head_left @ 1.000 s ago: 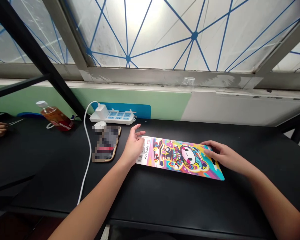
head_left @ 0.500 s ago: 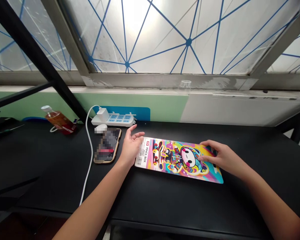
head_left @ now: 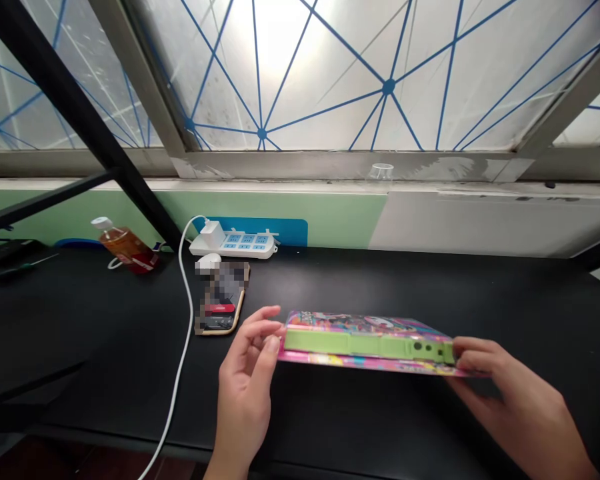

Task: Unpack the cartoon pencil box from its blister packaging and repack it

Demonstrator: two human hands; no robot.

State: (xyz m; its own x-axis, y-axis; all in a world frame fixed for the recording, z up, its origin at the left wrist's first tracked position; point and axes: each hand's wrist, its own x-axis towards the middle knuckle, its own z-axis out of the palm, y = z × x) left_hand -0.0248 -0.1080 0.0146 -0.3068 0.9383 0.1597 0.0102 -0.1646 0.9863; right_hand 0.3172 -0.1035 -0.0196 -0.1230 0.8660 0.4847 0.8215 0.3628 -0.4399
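Note:
A pencil box [head_left: 375,344] on a colourful printed card is held up over the black desk, turned so that its light green long side faces me. My left hand [head_left: 247,373] pinches its left end between thumb and fingers. At the other end, my right hand [head_left: 505,380] grips the box, fingers on top and thumb partly hidden beneath. The printed cartoon on the upper face is seen only at a steep slant.
Left of the box lie a phone [head_left: 223,300] and a white cable [head_left: 187,333] running to a power strip [head_left: 235,244]. A drink bottle [head_left: 130,248] leans near a black frame bar [head_left: 145,207]. A clear cup [head_left: 381,172] stands on the windowsill.
The pencil box has been lifted and tilted from showing its printed face to showing its green side. My left hand has moved nearer to me, and both hands now grip the ends.

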